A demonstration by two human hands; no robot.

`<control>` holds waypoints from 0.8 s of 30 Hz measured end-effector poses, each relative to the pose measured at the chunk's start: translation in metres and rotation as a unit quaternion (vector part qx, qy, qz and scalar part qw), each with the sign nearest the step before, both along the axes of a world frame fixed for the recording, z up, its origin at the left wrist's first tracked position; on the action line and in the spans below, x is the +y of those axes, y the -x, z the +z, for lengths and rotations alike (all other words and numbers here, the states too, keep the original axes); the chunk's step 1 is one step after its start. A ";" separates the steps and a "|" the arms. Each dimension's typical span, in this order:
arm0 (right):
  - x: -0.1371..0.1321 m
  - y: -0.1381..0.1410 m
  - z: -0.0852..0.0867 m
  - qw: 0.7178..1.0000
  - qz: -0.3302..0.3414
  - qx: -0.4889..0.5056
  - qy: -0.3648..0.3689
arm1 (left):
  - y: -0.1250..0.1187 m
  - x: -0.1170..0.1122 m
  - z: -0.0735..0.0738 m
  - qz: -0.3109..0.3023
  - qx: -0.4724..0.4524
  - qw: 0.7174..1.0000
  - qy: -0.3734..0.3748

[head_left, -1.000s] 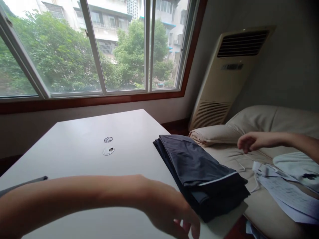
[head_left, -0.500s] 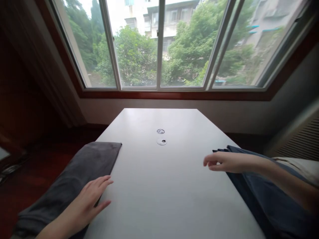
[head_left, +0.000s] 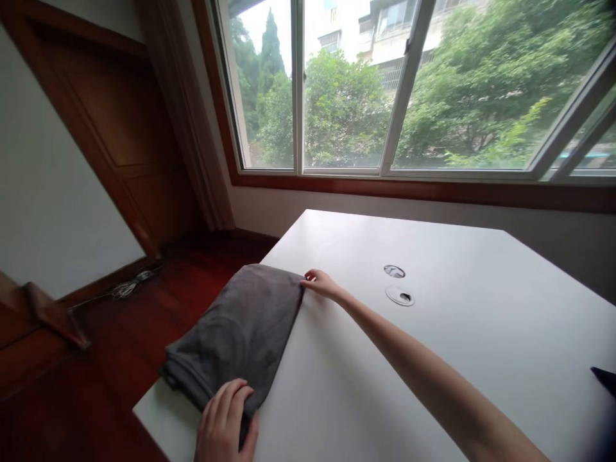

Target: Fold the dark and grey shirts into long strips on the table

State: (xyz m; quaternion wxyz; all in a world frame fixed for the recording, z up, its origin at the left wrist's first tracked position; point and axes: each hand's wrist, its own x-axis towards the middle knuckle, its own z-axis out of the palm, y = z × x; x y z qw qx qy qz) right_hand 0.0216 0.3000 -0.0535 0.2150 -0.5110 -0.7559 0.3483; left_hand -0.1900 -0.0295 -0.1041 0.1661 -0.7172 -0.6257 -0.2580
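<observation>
A folded dark grey cloth [head_left: 245, 321], perhaps a garment, lies along the left side of the white table [head_left: 356, 372], part of it reaching the table's edge. My right hand [head_left: 321, 283] stretches across the table and pinches the cloth's far right corner between thumb and fingertips. At the near end, my left hand [head_left: 226, 420] has its fingers over the cloth and its thumb against the edge, gripping that corner. The fold beneath the left palm is hidden.
Two round cable-hole covers [head_left: 399, 295] are set in the tabletop. A dark pointed piece of fabric [head_left: 604, 380] shows at the right edge. Beyond the table are a window [head_left: 346, 109] and a curtain [head_left: 187, 122]; a bundled cable [head_left: 132, 284] lies on the floor.
The view has turned left. My right hand has crossed from the dark blue fabric to the grey cloth's far corner and taken hold. My left hand has closed on its near end.
</observation>
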 end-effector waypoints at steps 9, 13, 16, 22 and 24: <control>-0.014 -0.010 -0.014 0.994 -0.087 -0.029 -0.062 | -0.025 0.001 0.035 -0.004 -0.025 0.998 0.054; -0.026 -0.056 -0.010 0.987 -0.112 -0.065 -0.094 | -0.066 -0.002 0.037 -0.097 -0.046 0.992 0.061; -0.039 -0.108 -0.007 0.982 -0.128 -0.102 -0.098 | -0.116 -0.002 0.030 -0.160 -0.090 0.983 0.013; -0.092 -0.227 0.003 0.956 -0.167 -0.216 -0.103 | -0.235 -0.016 0.032 -0.263 -0.125 0.950 -0.115; -0.115 -0.261 0.008 0.943 -0.189 -0.255 -0.098 | -0.274 -0.026 0.035 -0.294 -0.121 0.939 -0.134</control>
